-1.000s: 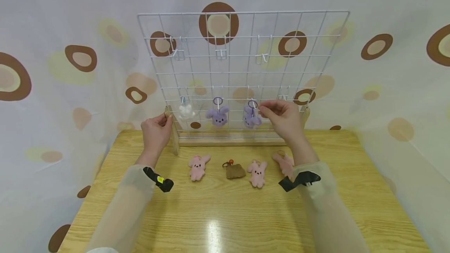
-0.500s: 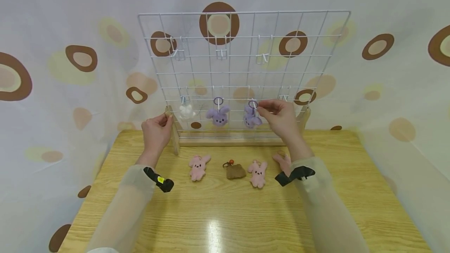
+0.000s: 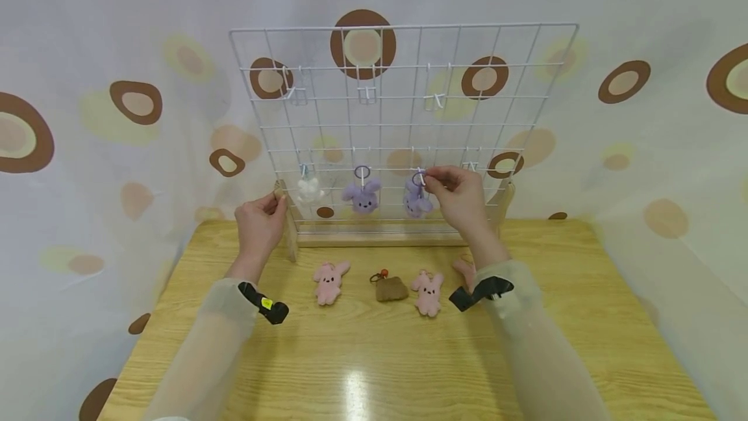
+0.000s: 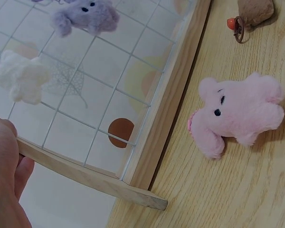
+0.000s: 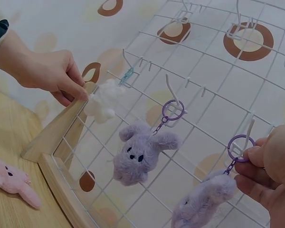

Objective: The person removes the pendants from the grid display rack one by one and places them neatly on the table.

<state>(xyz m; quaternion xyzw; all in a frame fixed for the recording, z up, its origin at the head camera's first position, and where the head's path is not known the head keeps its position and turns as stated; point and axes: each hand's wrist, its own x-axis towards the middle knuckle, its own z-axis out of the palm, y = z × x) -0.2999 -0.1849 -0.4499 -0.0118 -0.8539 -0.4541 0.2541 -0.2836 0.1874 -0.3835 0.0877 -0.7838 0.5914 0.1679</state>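
My left hand (image 3: 261,223) grips the top of the wooden upright (image 4: 85,173) at the left end of a white wire grid rack (image 3: 397,127). With thumb and fingers, my right hand (image 3: 458,197) pinches the purple ring of a purple bunny keychain (image 5: 204,202), and the ring is around a white hook on the grid. Left of it a second purple bunny keychain (image 5: 141,154) hangs by its ring from another hook. A fluffy white keychain (image 5: 104,100) hangs near my left hand, on a blue clasp.
On the wooden table (image 3: 350,349) in front of the rack lie a pink bunny keychain (image 3: 328,283), a brown plush keychain (image 3: 391,289), and another pink bunny (image 3: 429,294). A third pink one (image 3: 463,267) is partly hidden by my right wrist. Bare hooks (image 3: 367,94) sit on the upper row.
My right hand has shifted slightly left, its fingertips now at the purple ring. The left hand has kept its grip on the upright.
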